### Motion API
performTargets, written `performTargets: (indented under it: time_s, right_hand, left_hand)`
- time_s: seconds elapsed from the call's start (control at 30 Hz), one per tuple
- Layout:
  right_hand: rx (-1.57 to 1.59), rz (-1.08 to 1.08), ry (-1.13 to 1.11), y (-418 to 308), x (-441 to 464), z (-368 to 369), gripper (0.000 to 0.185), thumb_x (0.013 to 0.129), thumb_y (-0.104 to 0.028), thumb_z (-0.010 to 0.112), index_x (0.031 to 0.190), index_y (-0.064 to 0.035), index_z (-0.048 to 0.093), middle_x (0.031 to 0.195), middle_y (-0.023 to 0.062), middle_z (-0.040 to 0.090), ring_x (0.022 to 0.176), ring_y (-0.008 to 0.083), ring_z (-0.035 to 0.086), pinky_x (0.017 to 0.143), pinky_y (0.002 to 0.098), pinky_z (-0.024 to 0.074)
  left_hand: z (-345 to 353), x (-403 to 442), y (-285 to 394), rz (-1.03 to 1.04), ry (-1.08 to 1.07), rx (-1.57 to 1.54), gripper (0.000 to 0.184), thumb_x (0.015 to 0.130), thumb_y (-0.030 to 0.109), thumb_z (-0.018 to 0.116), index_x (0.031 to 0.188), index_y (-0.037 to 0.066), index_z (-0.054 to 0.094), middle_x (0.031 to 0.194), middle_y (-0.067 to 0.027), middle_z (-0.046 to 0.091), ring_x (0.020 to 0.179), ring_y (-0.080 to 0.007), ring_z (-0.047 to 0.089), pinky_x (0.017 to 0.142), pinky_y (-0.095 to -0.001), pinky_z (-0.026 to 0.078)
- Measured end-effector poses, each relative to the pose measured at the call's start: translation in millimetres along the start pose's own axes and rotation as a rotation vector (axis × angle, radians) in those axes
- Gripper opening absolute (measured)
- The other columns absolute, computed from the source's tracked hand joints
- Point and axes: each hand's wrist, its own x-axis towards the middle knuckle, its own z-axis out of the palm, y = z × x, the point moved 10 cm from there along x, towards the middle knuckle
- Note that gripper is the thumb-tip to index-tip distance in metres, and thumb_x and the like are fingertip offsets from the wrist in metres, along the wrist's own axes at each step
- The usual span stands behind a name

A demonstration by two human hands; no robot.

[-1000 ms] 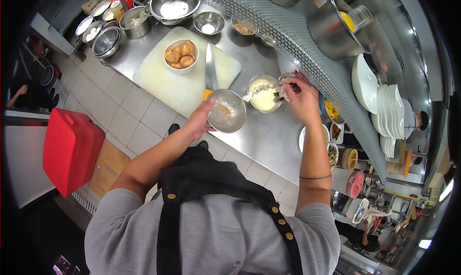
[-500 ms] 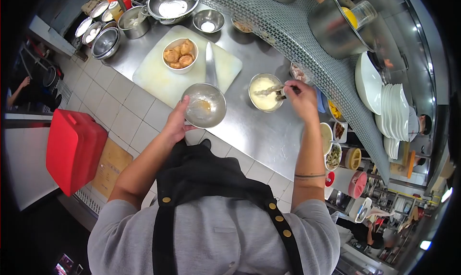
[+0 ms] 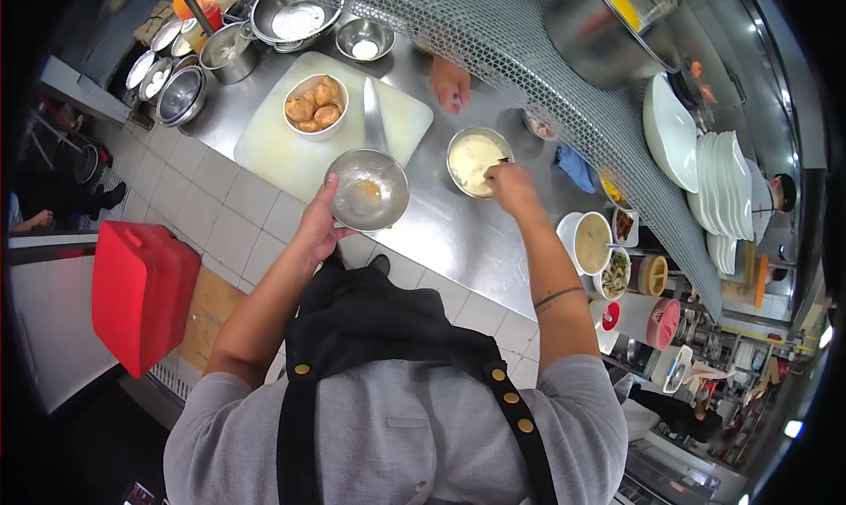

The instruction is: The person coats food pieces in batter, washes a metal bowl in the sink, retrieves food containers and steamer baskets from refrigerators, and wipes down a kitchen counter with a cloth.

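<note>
My left hand (image 3: 319, 220) grips the rim of a steel mixing bowl (image 3: 357, 207), tilted toward me, with a small yellow-orange residue inside. To the right, on the steel counter, a second metal bowl (image 3: 454, 175) contains a thick pale-yellow cream (image 3: 473, 157). Over its right rim, my right hand (image 3: 511, 188) is closed on a utensil dipped in the cream; its kind is mostly hidden by my fingers. Beyond the held bowl, a knife (image 3: 373, 113) lies on a white cutting board (image 3: 264, 135) beside a white bowl (image 3: 319, 136) of round golden-brown pieces (image 3: 304, 108).
Another person's hand (image 3: 450, 84) reaches in under the mesh shelf (image 3: 520, 51). Several metal bowls (image 3: 181, 100) stand at the far left. A blue cloth (image 3: 575, 168) and a soup bowl (image 3: 591, 243) sit at right. A red bin (image 3: 141, 293) stands on the floor.
My right hand has moved left and lower over the cream bowl, covering most of the utensil. Another person's hand has appeared at the back, where a small bowl stood. My left hand keeps its bowl.
</note>
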Motion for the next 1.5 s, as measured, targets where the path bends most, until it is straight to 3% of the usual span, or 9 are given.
performTargets:
  time_s: [0.33,0.53,0.77,0.93,1.0,1.13,1.27,1.37,1.5]
  right_hand:
    - [0.243,-0.101,0.28,-46,-41,-166,0.014,0.082,-0.009,0.073,0.095,-0.0065,0.076,0.092,0.0136,0.073,0.076,0.0296,0.07,0.07,0.0361,0.0547]
    - [0.389,-0.29,0.235,-31,-17,-112,0.013,0.079,-0.006,0.07,0.09,-0.0082,0.076,0.096,0.0137,0.072,0.088,0.0321,0.069,0.08,0.0401,0.0543]
    - [-0.025,-0.307,0.031,1,3,8,0.021,0.076,0.0,0.061,0.087,-0.0075,0.077,0.096,0.0138,0.073,0.092,0.0325,0.068,0.083,0.0409,0.0545]
    - [-0.078,-0.289,0.101,-5,-4,-2,0.023,0.077,0.001,0.058,0.089,-0.0058,0.076,0.099,0.0143,0.071,0.095,0.0342,0.066,0.086,0.0417,0.0532]
    - [0.086,-0.171,0.437,-11,-22,-50,0.02,0.081,0.0,0.06,0.093,-0.0052,0.074,0.1,0.0147,0.07,0.089,0.0306,0.068,0.081,0.0381,0.055]
    - [0.803,0.053,0.548,-50,-32,-48,0.016,0.086,-0.003,0.067,0.101,-0.0028,0.072,0.096,0.011,0.071,0.078,0.0189,0.07,0.07,0.0302,0.0562]
    - [1.419,0.05,0.244,-174,32,45,0.021,0.089,-0.013,0.072,0.105,-0.0031,0.063,0.087,0.0041,0.068,0.08,0.0137,0.066,0.074,0.0272,0.0539]
    - [1.889,0.386,-0.133,-280,62,62,0.033,0.09,-0.012,0.069,0.115,-0.0016,0.051,0.092,0.0105,0.064,0.082,0.0185,0.067,0.066,0.0294,0.0557]
    - [1.995,0.698,0.068,-311,118,110,0.027,0.088,-0.015,0.07,0.102,-0.0005,0.053,0.085,0.0123,0.064,0.064,0.0186,0.065,0.052,0.0319,0.0532]
  left_hand:
    - [-8,-7,16,0.036,0.026,-0.009,0.073,0.097,0.064,0.049,0.151,0.016,0.036,0.147,-0.0088,0.048,0.132,-0.0267,0.048,0.102,-0.0533,0.041]
    - [-8,-6,18,0.037,0.013,-0.024,0.072,0.097,0.064,0.049,0.149,0.016,0.038,0.145,-0.0084,0.05,0.131,-0.0252,0.049,0.102,-0.0516,0.041]
    - [-5,-23,22,0.017,0.032,0.024,0.073,0.098,0.064,0.046,0.15,0.014,0.037,0.145,-0.0081,0.051,0.131,-0.0244,0.051,0.099,-0.0483,0.046]
    - [-25,-26,18,0.021,0.058,0.053,0.073,0.097,0.067,0.045,0.147,0.014,0.041,0.143,-0.0075,0.053,0.128,-0.023,0.052,0.099,-0.0487,0.044]
    - [-37,-32,20,0.038,0.063,0.043,0.073,0.097,0.068,0.045,0.147,0.014,0.041,0.143,-0.0073,0.053,0.129,-0.0234,0.051,0.099,-0.0486,0.044]
    - [-75,-46,26,0.062,0.083,0.028,0.074,0.097,0.068,0.045,0.151,0.018,0.037,0.147,-0.0052,0.049,0.133,-0.0235,0.048,0.101,-0.0491,0.042]
    - [-116,-60,35,0.071,0.142,0.062,0.076,0.097,0.068,0.043,0.154,0.02,0.031,0.153,-0.0045,0.042,0.137,-0.024,0.043,0.104,-0.0523,0.039]
    - [-141,-67,51,0.069,0.15,0.111,0.076,0.097,0.069,0.042,0.154,0.019,0.032,0.155,-0.0053,0.04,0.139,-0.0241,0.041,0.105,-0.0548,0.037]
    - [-168,-59,80,0.081,0.034,0.142,0.072,0.098,0.067,0.041,0.152,0.02,0.036,0.153,-0.0058,0.043,0.136,-0.027,0.045,0.105,-0.0528,0.04]
